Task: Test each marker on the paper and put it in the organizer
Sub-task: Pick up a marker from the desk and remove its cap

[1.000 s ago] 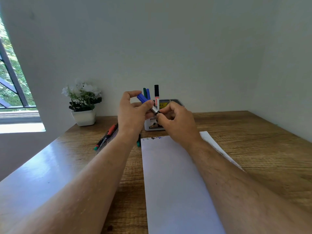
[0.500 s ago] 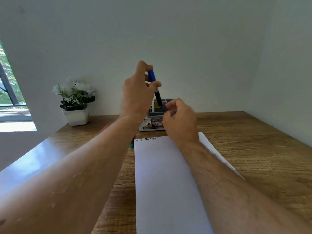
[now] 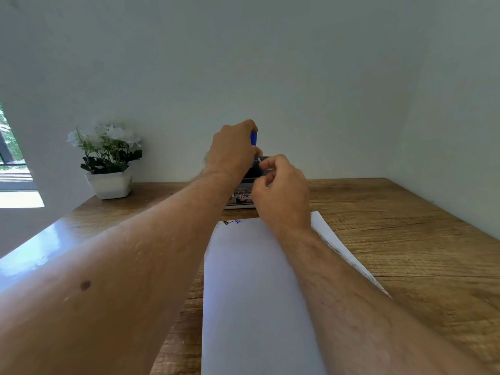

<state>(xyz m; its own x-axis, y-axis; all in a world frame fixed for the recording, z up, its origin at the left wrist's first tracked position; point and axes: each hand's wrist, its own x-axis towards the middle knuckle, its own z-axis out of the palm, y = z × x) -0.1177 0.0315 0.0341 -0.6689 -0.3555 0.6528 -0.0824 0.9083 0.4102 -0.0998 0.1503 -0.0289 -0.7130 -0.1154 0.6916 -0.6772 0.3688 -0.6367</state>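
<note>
The left hand (image 3: 232,152) grips a blue marker (image 3: 253,138) upright, right over the organizer (image 3: 240,197) at the back of the table (image 3: 405,239); both hands hide what the organizer holds. The right hand (image 3: 281,193) hangs beside it with fingers loosely curled, holding nothing, just beyond the paper (image 3: 251,293) with its few scribbles (image 3: 231,222).

Two bare hands are in view, the left hand (image 3: 232,150) and the right hand (image 3: 281,190). One blue marker (image 3: 253,138) shows, in the left one. One organizer (image 3: 243,197) stands mostly hidden behind the hands. One sheet of paper (image 3: 254,293) lies on one wooden worktop (image 3: 405,239). One potted plant (image 3: 108,161) with white flowers stands at the back left.
</note>
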